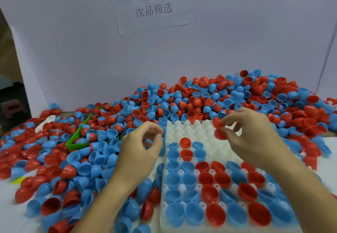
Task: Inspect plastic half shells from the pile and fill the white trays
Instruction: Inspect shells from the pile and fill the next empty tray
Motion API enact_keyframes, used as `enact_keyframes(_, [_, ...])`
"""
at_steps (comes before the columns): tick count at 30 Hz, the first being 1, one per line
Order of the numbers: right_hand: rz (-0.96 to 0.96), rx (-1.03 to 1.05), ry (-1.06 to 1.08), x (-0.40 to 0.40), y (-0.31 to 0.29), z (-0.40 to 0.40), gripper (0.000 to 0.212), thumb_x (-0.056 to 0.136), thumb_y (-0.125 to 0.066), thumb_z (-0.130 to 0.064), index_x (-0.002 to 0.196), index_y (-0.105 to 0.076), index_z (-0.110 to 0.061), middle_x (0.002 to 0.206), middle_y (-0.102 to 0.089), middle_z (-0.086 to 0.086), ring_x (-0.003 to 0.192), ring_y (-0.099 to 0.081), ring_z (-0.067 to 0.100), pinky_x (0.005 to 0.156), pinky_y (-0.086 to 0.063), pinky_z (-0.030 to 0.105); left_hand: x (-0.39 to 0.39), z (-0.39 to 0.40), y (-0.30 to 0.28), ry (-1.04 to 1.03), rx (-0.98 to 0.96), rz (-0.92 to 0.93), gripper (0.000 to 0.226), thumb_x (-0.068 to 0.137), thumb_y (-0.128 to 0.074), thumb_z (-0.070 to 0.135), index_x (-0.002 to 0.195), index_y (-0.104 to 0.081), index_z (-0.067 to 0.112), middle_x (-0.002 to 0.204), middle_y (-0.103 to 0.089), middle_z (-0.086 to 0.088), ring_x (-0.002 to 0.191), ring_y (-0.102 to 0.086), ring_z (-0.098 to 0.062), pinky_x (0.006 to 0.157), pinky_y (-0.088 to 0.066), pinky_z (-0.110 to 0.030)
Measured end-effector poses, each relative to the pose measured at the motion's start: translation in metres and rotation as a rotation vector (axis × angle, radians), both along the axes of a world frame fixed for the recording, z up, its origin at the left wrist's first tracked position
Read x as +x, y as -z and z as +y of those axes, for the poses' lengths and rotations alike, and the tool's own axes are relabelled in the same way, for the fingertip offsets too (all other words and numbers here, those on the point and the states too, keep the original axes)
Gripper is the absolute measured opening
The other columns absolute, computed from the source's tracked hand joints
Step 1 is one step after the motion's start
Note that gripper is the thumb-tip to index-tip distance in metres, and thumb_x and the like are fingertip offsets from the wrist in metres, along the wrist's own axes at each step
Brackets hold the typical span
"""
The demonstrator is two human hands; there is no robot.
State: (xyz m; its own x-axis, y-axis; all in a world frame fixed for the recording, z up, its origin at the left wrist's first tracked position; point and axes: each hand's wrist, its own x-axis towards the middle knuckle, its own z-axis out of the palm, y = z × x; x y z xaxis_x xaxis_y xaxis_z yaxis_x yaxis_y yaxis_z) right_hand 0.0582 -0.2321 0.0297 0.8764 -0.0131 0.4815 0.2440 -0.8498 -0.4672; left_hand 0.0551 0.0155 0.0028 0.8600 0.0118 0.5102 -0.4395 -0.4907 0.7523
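Observation:
A big pile of red and blue plastic half shells covers the table from left to right. A white tray lies in front of me; its near rows hold blue and red shells with their hollows up, while its far rows are bare. My right hand hovers over the tray's far right part and pinches two red half shells between thumb and fingers. My left hand hovers at the tray's left edge with thumb and fingers curled into a loop. Whether it holds a shell is unclear.
A green bin sits half buried in shells to the left. A white board with a paper sign stands behind the pile. Loose shells crowd the table on both sides of the tray.

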Motion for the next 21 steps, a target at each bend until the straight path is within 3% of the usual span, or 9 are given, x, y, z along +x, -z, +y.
enact_keyframes(3, [0.167,-0.087,0.043,0.003,0.003,-0.016,0.014,0.089,-0.072,-0.019,0.102,-0.077,-0.021,0.085,-0.053,-0.015,0.074,-0.052,0.003,0.059,-0.037,0.017,0.007,0.013,0.003,-0.102,0.141,-0.053,0.02,0.091,-0.065,0.004,0.086,-0.068,0.023,0.084,-0.07,0.014,0.088,-0.063,0.001,0.074,-0.046,-0.005])
enact_keyframes(7, [0.24,-0.112,0.025,0.003,0.008,-0.01,0.014,0.089,-0.071,-0.017,0.1,-0.077,-0.023,0.084,-0.062,-0.012,0.068,-0.054,0.003,0.054,-0.036,0.013,0.012,0.02,0.008,-0.13,0.185,-0.076,0.019,0.091,-0.065,0.003,0.087,-0.069,0.021,0.084,-0.069,0.013,0.089,-0.062,0.001,0.075,-0.046,-0.004])
enact_keyframes(11, [0.281,-0.116,-0.007,0.001,0.01,0.004,0.015,0.091,-0.071,-0.023,0.106,-0.073,-0.027,0.087,-0.066,-0.01,0.076,-0.062,0.009,0.068,-0.055,0.025,0.013,0.019,0.009,-0.127,0.2,-0.078,0.018,0.091,-0.065,0.003,0.086,-0.069,0.02,0.084,-0.069,0.013,0.089,-0.062,0.001,0.075,-0.046,-0.005])
enact_keyframes(15, [0.314,-0.184,0.023,0.001,0.01,0.011,0.017,0.093,-0.069,-0.021,0.108,-0.075,-0.026,0.099,-0.071,-0.006,0.08,-0.064,0.009,0.074,-0.056,0.023,0.013,0.019,0.009,-0.125,0.202,-0.087,0.019,0.09,-0.065,0.003,0.085,-0.069,0.02,0.083,-0.069,0.012,0.088,-0.062,0.0,0.074,-0.046,-0.005])
enact_keyframes(21, [0.333,-0.241,0.032,0.007,0.006,0.019,0.015,0.091,-0.07,-0.018,0.102,-0.079,-0.024,0.1,-0.074,-0.006,0.08,-0.068,0.011,0.076,-0.061,0.029,0.015,0.022,0.012,-0.129,0.221,-0.055,0.018,0.092,-0.065,0.006,0.083,-0.069,0.021,0.084,-0.069,0.01,0.086,-0.062,-0.001,0.072,-0.046,-0.006])
